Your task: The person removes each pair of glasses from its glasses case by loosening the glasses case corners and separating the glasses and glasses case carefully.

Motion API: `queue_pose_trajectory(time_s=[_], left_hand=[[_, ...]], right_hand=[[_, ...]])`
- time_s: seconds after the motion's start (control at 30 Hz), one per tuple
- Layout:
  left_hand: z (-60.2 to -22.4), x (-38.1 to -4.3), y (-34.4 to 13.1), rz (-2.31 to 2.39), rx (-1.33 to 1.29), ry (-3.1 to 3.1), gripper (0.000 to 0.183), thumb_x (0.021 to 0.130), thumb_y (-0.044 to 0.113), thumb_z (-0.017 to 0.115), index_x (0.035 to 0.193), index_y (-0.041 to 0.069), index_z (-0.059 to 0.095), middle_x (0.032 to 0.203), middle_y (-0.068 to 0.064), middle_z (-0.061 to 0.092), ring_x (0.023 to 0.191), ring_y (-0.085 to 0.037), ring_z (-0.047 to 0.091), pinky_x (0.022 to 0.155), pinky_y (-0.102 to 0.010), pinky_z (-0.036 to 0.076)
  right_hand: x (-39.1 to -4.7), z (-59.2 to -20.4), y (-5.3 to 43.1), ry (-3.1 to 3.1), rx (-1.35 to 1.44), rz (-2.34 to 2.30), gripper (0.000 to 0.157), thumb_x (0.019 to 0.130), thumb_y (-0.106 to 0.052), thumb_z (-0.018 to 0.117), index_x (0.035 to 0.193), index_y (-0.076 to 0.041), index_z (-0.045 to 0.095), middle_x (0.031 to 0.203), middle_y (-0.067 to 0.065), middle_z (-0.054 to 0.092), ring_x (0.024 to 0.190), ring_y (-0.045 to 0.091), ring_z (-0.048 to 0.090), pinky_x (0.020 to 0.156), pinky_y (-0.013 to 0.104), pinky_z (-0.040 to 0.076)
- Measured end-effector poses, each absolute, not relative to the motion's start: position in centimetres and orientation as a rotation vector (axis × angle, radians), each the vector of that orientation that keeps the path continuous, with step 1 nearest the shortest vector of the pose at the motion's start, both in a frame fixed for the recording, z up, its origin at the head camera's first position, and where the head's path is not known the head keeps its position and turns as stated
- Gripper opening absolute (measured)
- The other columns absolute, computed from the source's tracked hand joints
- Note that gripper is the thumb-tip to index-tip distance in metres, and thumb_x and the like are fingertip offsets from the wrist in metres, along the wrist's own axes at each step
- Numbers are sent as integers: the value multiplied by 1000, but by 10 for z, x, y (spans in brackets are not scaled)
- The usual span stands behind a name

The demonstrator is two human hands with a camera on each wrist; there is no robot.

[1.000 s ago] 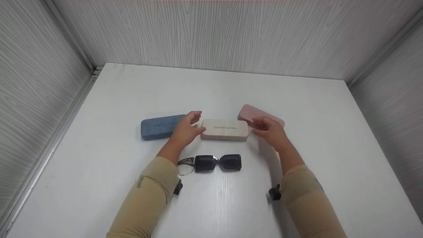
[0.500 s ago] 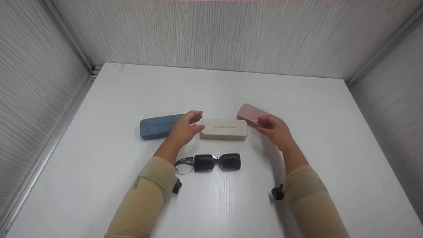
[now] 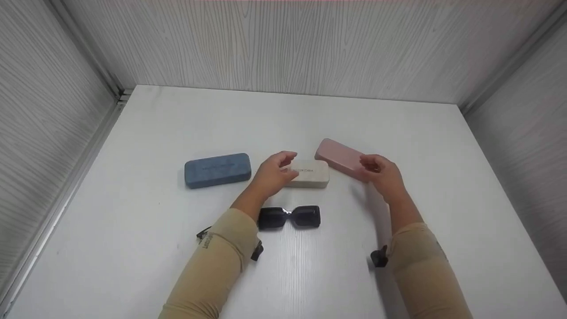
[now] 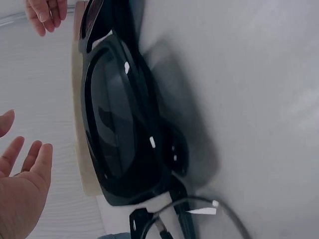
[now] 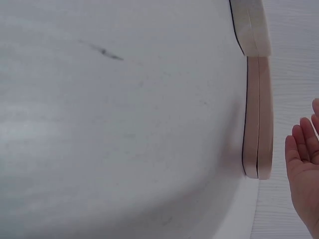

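Across the near part of a white tabletop, two tan sleeves are lying with a small black device at each cuff. Beside the left sleeve, a dark, thin-framed pair of eyeglasses is showing only in part. Just right of that forearm, black sunglasses with rectangular dark lenses are resting on the table. Farther out, the left hand is hovering with thumb and fingers spread apart, holding nothing and hiding the left end of a cream, rounded oblong case. To its left, a blue oblong case is lying slightly angled. The right hand is hanging near the right end of a pink oblong case, fingers loosely bent and gripping nothing; the pink case is lying slantwise, its far end just behind the cream one. Beyond, a pale wood-grain panel is standing.
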State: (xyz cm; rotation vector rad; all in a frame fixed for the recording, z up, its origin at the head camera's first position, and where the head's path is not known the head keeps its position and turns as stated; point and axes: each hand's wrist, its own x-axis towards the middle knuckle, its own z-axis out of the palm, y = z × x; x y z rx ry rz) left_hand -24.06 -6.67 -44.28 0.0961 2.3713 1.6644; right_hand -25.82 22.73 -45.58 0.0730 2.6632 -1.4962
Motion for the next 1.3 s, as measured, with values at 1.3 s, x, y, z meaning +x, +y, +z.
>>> queue_pose_trajectory(time_s=[1.3], left_hand=[[-455, -234, -10, 1633, 253, 2295, 51, 86, 19, 62, 134, 13, 45, 133, -1, 47, 123, -12, 44, 99, -21, 38]], right_hand=[[-262, -477, 239, 2681, 251, -1253, 80, 80, -23, 70, 145, -13, 24, 145, 11, 32, 130, 26, 35, 108, 40, 28]])
